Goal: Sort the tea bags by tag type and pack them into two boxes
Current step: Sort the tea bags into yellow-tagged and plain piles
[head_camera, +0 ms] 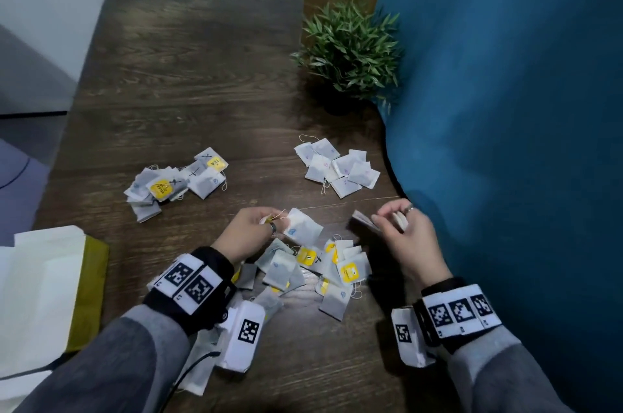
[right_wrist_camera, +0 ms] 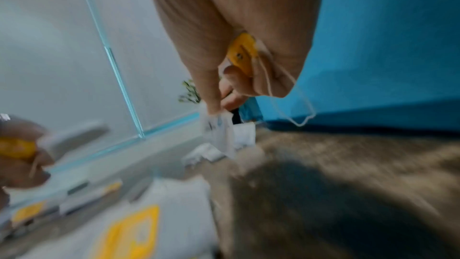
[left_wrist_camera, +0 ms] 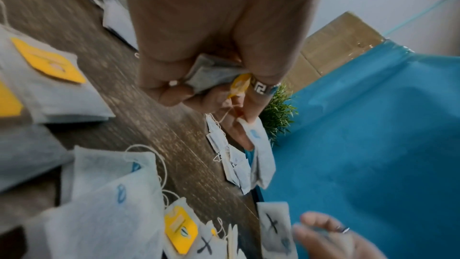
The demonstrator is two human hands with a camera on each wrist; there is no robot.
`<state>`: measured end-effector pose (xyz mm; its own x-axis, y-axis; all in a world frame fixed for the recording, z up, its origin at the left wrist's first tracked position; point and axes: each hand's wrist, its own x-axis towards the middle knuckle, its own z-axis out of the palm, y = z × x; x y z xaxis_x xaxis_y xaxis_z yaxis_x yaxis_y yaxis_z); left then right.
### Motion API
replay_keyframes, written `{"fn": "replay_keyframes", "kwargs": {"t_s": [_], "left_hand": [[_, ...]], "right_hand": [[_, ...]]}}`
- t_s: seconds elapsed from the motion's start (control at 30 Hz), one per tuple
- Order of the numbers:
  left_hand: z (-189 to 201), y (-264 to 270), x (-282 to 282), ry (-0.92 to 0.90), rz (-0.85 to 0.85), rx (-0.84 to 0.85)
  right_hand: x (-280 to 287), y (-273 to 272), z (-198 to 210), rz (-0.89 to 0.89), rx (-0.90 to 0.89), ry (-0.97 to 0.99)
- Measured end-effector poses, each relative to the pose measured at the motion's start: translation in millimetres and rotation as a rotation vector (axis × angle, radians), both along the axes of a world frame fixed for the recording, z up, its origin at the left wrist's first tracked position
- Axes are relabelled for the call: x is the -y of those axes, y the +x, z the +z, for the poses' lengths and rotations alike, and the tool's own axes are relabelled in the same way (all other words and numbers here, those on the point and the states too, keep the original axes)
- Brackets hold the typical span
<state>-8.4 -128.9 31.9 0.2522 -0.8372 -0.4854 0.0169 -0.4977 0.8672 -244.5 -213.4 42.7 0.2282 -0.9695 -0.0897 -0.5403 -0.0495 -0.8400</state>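
A mixed heap of tea bags [head_camera: 313,272], some with yellow tags, lies between my hands. My left hand [head_camera: 268,221] pinches a yellow tag [left_wrist_camera: 239,84] and string, and a white tea bag [head_camera: 302,226] with a blue mark trails from it; a folded grey bag [left_wrist_camera: 211,74] is also tucked in its fingers. My right hand [head_camera: 382,220] grips a few tea bags [head_camera: 365,223], with a yellow tag [right_wrist_camera: 241,52] in the palm and one bag [right_wrist_camera: 219,131] pinched at the fingertips. A pile with yellow tags [head_camera: 175,181] lies far left, a pile without visible tags [head_camera: 338,167] far right.
A small potted plant [head_camera: 350,52] stands behind the right pile. Blue cloth [head_camera: 505,143] hangs along the table's right side. White and olive cardboard [head_camera: 50,291] lies at the near left edge of the dark wooden table [head_camera: 188,75].
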Motion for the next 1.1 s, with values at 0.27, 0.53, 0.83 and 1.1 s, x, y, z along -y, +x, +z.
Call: {"fn": "replay_keyframes", "kwargs": {"t_s": [0.27, 0.53, 0.83, 1.1], "left_hand": [[-2.8, 2.1, -5.5, 0.074, 0.044, 0.061], [-4.0, 8.8, -15.1, 0.117, 0.093, 0.131], [-0.6, 18.0, -14.8, 0.115, 0.097, 0.095], [11.3, 18.5, -15.1, 0.043, 0.112, 0.050]], "right_hand": [[8.5, 40.7, -15.4, 0.202, -0.277, 0.029], [31.4, 16.4, -54.9, 0.212, -0.647, 0.155], [29.4, 17.2, -26.3, 0.156, -0.087, 0.324], [-4.3, 62.7, 13.2, 0.504, 0.538, 0.773]]}}
